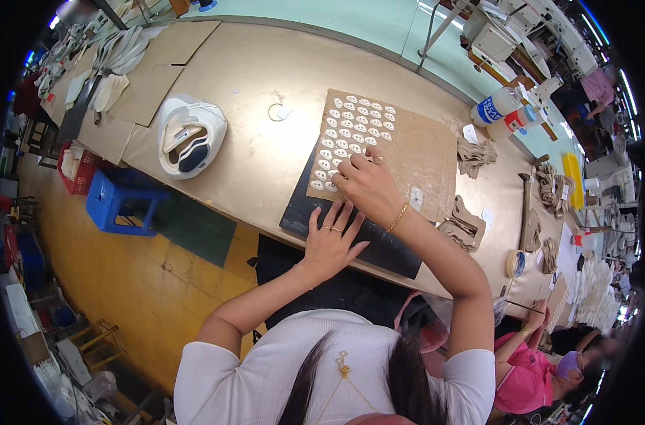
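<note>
A brown cardboard sheet point(425, 152) lies on the table in front of me, partly over a black mat point(301, 212). Small white oval pieces point(346, 133) with dark marks stand in rows across its left half. My right hand point(368, 185) is over the lower rows, fingers curled and pinched together; whatever they hold is hidden. Just below it, my left hand point(331, 244) has its fingers spread, the tips at the sheet's near edge. A small pale, clear-looking piece point(416, 198) rests on the sheet right of my right wrist.
A white cap-like holder point(191, 138) with items inside sits at left. Bundled tan pieces point(465, 225), a tape roll point(515, 263), a hammer point(525, 205) and plastic bottles point(498, 106) lie rightward. A blue stool point(126, 202) stands left; a person in pink point(528, 375) works at right.
</note>
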Demonstrator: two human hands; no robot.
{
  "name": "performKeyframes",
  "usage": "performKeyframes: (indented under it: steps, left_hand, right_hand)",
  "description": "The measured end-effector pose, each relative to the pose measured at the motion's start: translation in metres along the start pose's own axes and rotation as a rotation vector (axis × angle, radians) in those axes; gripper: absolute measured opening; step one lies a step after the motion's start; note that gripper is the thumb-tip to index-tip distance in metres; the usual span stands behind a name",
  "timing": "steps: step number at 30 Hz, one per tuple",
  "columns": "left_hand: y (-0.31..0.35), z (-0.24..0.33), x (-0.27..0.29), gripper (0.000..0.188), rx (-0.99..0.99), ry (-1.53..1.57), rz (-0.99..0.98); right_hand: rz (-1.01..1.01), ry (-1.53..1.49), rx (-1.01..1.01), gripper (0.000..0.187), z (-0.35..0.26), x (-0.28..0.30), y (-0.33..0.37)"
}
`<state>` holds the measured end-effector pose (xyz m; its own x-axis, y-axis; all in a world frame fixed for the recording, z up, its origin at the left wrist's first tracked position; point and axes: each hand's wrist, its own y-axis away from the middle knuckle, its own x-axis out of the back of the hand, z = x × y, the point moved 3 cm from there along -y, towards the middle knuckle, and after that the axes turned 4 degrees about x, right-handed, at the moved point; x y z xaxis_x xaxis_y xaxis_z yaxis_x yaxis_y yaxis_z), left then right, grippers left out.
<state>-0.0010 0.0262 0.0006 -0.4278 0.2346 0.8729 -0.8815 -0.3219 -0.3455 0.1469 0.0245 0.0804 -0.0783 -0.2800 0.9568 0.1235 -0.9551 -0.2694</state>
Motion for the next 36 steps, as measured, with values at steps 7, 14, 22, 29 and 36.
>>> performKeyframes:
  steps: [7,14,22,29,36]
  left_hand:
    - [-0.010,0.003,-0.002,0.064,0.037,-0.016,-0.035]
    - [-0.018,0.006,0.000,0.065,0.023,-0.095,-0.050]
    - [-0.012,0.005,-0.007,0.068,0.030,-0.108,-0.020]
    - [-0.011,0.007,-0.009,0.069,0.040,-0.091,-0.005]
    - [-0.013,0.006,-0.004,0.067,0.063,-0.071,0.006]
  right_hand:
    - [-0.207,0.024,0.179,0.008,-0.002,-0.007,-0.024]
    - [-0.412,-0.487,-0.163,0.014,0.045,-0.031,-0.008]
    - [-0.188,-0.243,-0.049,0.009,0.031,-0.010,-0.008]
    - [-0.273,-0.028,0.207,0.011,0.009,-0.008,-0.033]
    - [-0.568,0.130,0.336,0.013,-0.002,-0.006,-0.057]
